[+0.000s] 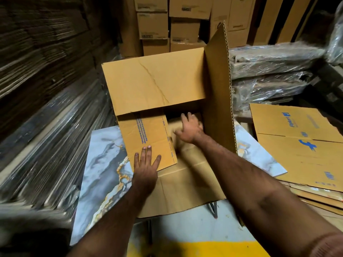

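Head view: left hand pressed flat, fingers spread, on printed flap; right hand, open, blurred, reaches inside carton, upright flap just to its right.

Seen from head height through one wide-angle lens, facing forward and steeply down, close over the open cardboard box on the marbled tabletop, with stacked cartons beyond.
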Demonstrator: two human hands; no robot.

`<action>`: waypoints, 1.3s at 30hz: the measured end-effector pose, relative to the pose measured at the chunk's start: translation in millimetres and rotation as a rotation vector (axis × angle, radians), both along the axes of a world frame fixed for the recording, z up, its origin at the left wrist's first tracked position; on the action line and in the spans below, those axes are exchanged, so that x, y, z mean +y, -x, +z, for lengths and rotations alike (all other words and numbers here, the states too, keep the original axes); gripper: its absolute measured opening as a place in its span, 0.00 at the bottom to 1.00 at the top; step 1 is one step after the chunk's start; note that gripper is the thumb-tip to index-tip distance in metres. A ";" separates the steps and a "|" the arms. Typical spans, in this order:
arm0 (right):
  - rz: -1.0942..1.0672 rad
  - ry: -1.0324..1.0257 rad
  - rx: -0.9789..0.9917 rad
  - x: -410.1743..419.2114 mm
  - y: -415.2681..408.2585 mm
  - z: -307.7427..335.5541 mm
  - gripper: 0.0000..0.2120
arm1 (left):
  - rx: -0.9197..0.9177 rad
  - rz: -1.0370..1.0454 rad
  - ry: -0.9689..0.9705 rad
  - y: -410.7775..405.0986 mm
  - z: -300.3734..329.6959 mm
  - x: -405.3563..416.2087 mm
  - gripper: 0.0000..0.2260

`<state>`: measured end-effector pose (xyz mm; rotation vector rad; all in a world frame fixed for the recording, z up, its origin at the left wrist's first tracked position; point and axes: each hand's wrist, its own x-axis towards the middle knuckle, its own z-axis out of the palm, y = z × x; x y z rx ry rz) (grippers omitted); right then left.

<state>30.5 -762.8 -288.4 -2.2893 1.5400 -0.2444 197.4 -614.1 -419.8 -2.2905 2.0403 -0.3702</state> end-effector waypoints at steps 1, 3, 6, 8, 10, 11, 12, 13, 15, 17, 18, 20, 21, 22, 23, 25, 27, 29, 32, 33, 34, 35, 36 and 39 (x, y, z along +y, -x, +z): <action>-0.043 -0.122 -0.192 1.9 -11.6 3.3 0.41 | -0.009 -0.013 0.018 -0.3 -1.1 1.5 0.31; -0.188 -0.427 -0.695 5.2 -32.4 11.1 0.43 | -0.011 -0.043 0.057 -0.5 -3.4 3.8 0.29; -0.404 -0.645 -1.244 4.0 -52.3 18.8 0.41 | -0.001 -0.088 0.119 -3.6 -9.1 5.3 0.28; -0.486 -0.657 -1.489 -2.5 -56.1 25.2 0.30 | 0.017 -0.109 0.160 -7.3 -9.6 5.6 0.28; -0.517 -0.713 -1.700 -8.2 -58.8 36.3 0.19 | 0.025 -0.084 0.176 -11.2 -5.5 6.9 0.31; -0.524 -0.749 -1.776 -9.6 -58.6 43.0 0.16 | 0.026 -0.052 0.164 -13.2 -1.3 5.9 0.34; -0.508 -0.773 -1.818 -9.5 -58.5 51.6 0.13 | 0.021 -0.005 0.141 -15.0 5.3 3.8 0.39; -0.480 -0.770 -1.832 -11.5 -58.5 59.5 0.07 | 0.011 0.060 0.110 -17.0 13.6 0.5 0.43; -0.365 -0.767 -1.872 -9.4 -56.1 82.6 0.03 | 0.046 0.225 0.075 -18.7 32.5 -9.0 0.48; -0.253 -0.750 -1.899 -10.6 -51.8 114.0 0.07 | 0.215 0.415 0.068 -16.6 49.5 -21.1 0.48; -0.204 -0.727 -1.888 -10.6 -49.4 130.4 0.09 | 0.311 0.481 0.054 -13.7 55.9 -26.7 0.48; -0.157 -0.675 -1.820 -14.1 -45.5 156.4 0.10 | 0.413 0.527 0.039 -5.7 62.5 -35.2 0.47; -0.174 -0.675 -1.777 -17.1 -44.1 164.1 0.09 | 0.428 0.524 0.036 -2.5 63.3 -36.9 0.47; -0.209 -0.690 -1.739 -18.8 -43.3 169.0 0.07 | 0.433 0.517 0.038 -0.3 61.9 -36.6 0.46; -0.247 -0.700 -1.697 -20.7 -41.9 170.6 0.09 | 0.430 0.506 0.037 1.4 58.0 -34.4 0.46; -0.288 -0.725 -1.683 -24.6 -41.4 168.8 0.12 | 0.416 0.491 0.063 4.3 44.9 -25.4 0.42; -0.364 -0.706 -1.671 -26.2 -45.6 164.1 0.16 | 0.398 0.514 0.129 6.2 30.7 -16.8 0.39; -0.510 -0.616 -1.614 -34.9 -54.3 149.5 0.23 | 0.398 0.544 0.181 6.8 25.6 -15.6 0.36; -0.676 -0.565 -1.460 -79.0 -69.3 90.7 0.33 | 0.393 0.549 0.200 2.6 27.8 -21.1 0.35; -0.694 -0.610 -1.431 -75.8 -70.9 78.7 0.32 | 0.391 0.550 0.199 0.9 27.7 -22.7 0.35; -0.689 -0.659 -1.427 -62.8 -71.1 73.5 0.29 | 0.395 0.555 0.205 -0.6 26.9 -24.3 0.34; -0.670 -0.715 -1.432 -43.2 -71.2 75.9 0.25 | 0.400 0.563 0.207 -1.5 25.4 -25.6 0.33; -0.649 -0.764 -1.436 -29.5 -70.6 76.2 0.23 | 0.401 0.566 0.208 -1.3 23.6 -26.8 0.33; -0.616 -0.829 -1.414 -31.5 -71.7 63.7 0.23 | 0.427 0.555 0.174 1.8 14.3 -31.8 0.32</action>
